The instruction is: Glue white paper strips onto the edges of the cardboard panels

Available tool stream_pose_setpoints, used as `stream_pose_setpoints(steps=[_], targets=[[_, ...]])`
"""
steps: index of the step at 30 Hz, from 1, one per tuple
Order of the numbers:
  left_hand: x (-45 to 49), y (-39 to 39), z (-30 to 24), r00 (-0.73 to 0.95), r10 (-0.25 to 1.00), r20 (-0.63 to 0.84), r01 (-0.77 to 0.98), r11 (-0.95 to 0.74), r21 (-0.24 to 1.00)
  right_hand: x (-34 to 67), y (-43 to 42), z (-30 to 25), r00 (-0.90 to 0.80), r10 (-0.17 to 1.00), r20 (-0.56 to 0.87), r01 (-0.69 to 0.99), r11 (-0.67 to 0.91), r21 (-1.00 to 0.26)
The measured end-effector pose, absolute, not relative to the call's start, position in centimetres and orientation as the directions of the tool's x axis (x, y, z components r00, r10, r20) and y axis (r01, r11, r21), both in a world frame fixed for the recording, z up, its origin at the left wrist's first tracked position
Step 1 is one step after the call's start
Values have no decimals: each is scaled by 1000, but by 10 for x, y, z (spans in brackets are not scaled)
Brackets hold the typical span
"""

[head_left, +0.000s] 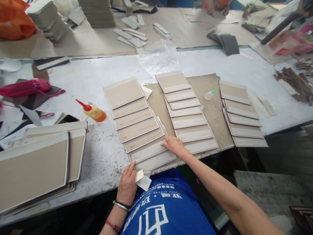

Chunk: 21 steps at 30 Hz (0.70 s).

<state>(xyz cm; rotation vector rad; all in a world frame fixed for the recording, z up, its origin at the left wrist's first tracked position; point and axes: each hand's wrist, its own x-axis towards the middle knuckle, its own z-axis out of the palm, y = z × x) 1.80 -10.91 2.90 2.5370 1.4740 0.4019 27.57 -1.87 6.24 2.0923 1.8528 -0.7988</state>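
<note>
Three fanned rows of beige cardboard panels with white borders lie on the table: a left row (133,122), a middle row (186,112) and a right row (241,114). My right hand (174,145) lies flat with fingers stretched on the lower panels of the left row. At the table's front edge, my left hand (127,182) pinches a small folded white paper piece (143,181). A brown cardboard sheet (210,111) lies under the middle row.
An orange glue bottle with a red nozzle (94,112) lies left of the rows. A small clear bottle with a green tip (210,94) rests on the brown sheet. A stack of larger panels (36,163) sits at the near left. Another person's hands (217,6) work far across.
</note>
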Motion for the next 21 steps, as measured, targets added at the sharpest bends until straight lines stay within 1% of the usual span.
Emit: stream_pose_setpoints(steps=[13, 21], targets=[[20, -110, 30, 449, 887, 112, 833, -461, 306, 278, -17, 63, 19, 833, -552, 971, -147, -188], [20, -109, 31, 434, 895, 102, 834, -442, 330, 275, -17, 66, 33, 835, -549, 976, -145, -162]])
